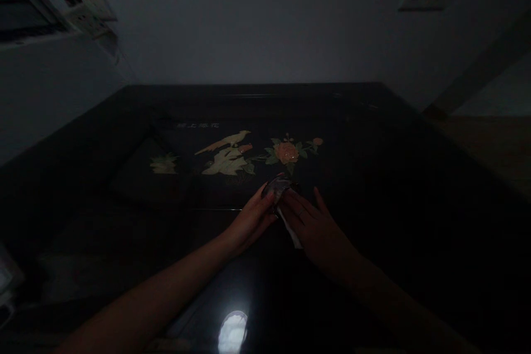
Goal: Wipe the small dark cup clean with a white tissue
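Left fingers (pixel 266 200) pinching an indistinct dark object (pixel 279 185), right fingers (pixel 297 208) overlapping a half-hidden white strip (pixel 292 233), grip unclear

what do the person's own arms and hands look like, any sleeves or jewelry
The left forearm and right forearm are bare where they show, with no sleeves. Neither the left hand nor the right hand wears a glove. A thin ring seems to circle a right finger; the picture is too dark for finer detail.

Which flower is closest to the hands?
The big orange flower, just beyond the left hand and right hand; the small flower on its right is farther.
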`<state>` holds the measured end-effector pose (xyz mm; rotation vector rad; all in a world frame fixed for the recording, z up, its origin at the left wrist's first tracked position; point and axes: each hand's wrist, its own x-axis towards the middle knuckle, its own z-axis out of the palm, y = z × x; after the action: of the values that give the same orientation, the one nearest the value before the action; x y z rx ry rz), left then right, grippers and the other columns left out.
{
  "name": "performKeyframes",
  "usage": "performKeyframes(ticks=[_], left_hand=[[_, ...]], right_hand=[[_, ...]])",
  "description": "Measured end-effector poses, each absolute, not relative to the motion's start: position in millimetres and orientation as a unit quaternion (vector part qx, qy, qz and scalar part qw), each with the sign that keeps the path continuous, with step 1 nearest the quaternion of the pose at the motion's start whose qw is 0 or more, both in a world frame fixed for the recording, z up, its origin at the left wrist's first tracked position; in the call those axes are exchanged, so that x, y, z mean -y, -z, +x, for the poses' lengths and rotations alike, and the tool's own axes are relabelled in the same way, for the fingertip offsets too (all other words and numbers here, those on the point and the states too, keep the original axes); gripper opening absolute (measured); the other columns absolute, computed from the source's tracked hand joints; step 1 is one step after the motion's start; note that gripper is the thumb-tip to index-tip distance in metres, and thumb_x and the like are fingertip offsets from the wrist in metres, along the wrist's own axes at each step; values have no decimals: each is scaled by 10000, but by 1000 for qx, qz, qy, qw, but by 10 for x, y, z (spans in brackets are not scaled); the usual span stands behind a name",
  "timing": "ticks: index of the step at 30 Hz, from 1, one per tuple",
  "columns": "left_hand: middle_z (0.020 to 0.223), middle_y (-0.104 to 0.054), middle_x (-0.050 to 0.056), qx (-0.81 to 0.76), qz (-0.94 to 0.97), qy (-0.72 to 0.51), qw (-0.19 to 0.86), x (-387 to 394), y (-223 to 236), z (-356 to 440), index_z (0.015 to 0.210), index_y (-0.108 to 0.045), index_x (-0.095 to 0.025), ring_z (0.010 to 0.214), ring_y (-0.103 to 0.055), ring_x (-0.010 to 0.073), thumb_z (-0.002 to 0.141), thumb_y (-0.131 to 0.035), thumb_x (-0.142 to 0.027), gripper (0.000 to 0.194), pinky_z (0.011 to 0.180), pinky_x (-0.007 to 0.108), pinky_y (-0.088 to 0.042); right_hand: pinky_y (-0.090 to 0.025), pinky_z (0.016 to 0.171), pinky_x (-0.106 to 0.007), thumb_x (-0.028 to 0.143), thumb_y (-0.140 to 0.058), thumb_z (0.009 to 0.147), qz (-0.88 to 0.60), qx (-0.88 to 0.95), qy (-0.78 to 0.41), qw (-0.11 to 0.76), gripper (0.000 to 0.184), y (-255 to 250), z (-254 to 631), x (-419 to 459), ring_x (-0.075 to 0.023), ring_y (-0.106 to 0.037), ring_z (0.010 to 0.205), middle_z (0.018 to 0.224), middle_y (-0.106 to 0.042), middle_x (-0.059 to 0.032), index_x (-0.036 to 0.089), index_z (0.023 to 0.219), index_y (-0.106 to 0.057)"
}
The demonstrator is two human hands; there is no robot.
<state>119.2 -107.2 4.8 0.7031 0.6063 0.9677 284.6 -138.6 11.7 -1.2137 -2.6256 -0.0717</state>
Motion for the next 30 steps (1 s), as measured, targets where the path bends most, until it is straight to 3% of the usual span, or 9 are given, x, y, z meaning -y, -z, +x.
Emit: performKeyframes(ticks=[4, 10, 13, 18, 25, 30], left_hand=[[1275, -581, 80, -292, 313, -450, 784, 1073, -64, 1191, 1297, -518, -268, 1142, -540, 223, 805, -649, -376, 520, 927, 322, -425], [1290, -570, 75, -309, 314, -442, 781, 1079, -65, 1182, 1282, -531, -271, 1165, -522, 230, 821, -628, -380, 483, 918, 315, -435], [1292, -569, 75, -297, 319, -448, 781, 1075, -66, 1185, 1279, -534, -267, 1176, -516, 240, 820, -628, -377, 481, 932, 331, -431], [1216, -612, 73, -308, 298, -449, 784, 1067, -69, 1191, 1266, -544, -254, 1113, -554, 225, 798, -658, -364, 494, 923, 323, -432], [1208, -619, 77, -279, 302, -454, 790, 1066, -58, 1186, 1252, -547, -237, 1092, -569, 209, 834, -618, -351, 440, 903, 308, -435], [1238, -604, 72, -285, 302, -451, 790, 1062, -58, 1189, 1228, -560, -234, 1118, -555, 209, 827, -625, -356, 424, 915, 305, -426]], right_hand=[[-321, 1024, -652, 127, -400, 906, -420, 893, -33, 157, 474, -67, 2810, 1419, -303, -426, 1302, 1365, -508, -183, 116, 1380, -398], [-484, 982, -396, 293, -409, 941, -460, 803, -243, 290, 505, -183, 2780, 1495, -222, -533, 1223, 1338, -549, -123, 186, 1429, -333], [-505, 959, -353, 302, -383, 956, -457, 778, -299, 310, 491, -239, 2768, 1515, -197, -562, 1191, 1322, -569, -95, 217, 1436, -320], [-485, 986, -400, 228, -413, 934, -429, 828, -201, 301, 527, -135, 2761, 1454, -223, -532, 1222, 1327, -552, -126, 200, 1446, -290], [-360, 1042, -581, 110, -445, 887, -394, 908, 23, 140, 438, -110, 2862, 1344, -291, -452, 1276, 1360, -515, -165, 121, 1324, -474], [-342, 1063, -558, 66, -420, 871, -403, 905, 61, 119, 450, -161, 2888, 1343, -273, -490, 1230, 1326, -547, -150, 132, 1307, -507]])
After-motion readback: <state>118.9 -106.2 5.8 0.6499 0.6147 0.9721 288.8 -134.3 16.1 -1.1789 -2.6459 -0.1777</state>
